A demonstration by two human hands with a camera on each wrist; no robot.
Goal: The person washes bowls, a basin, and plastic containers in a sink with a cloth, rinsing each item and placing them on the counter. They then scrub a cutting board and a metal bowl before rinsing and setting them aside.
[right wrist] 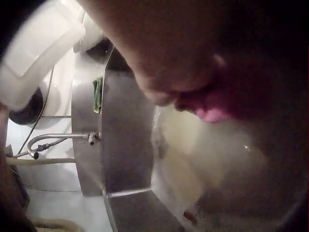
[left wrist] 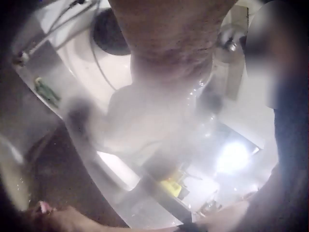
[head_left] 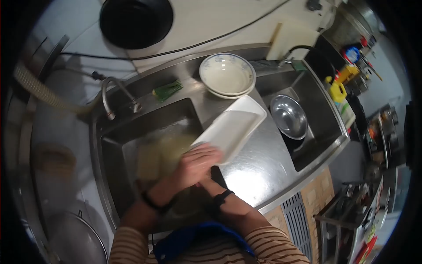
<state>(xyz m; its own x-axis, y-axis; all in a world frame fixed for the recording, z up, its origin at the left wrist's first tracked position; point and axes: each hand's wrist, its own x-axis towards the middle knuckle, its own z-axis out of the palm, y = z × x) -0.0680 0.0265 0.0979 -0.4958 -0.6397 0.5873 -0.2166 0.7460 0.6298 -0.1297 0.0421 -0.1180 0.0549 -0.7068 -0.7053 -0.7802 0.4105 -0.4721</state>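
A long white rectangular tray (head_left: 233,127) tilts over the edge of the left sink. My left hand (head_left: 200,163) grips its near end, with the fingers lying across it. Below and partly behind it is my right hand (head_left: 205,179), mostly hidden in the head view. In the right wrist view the fingers curl round a soft pink cloth (right wrist: 215,113), in deep shadow. The left sink (head_left: 193,112) under both hands holds cloudy water, with a pale rectangular shape (head_left: 148,160) in it. The left wrist view is fogged.
Stacked bowls (head_left: 226,75) stand behind the tray, beside a green scouring pad (head_left: 168,90). A bent faucet (head_left: 105,94) rises at the back left. The right sink holds a metal bowl (head_left: 289,116). A black pan (head_left: 136,22) hangs on the wall.
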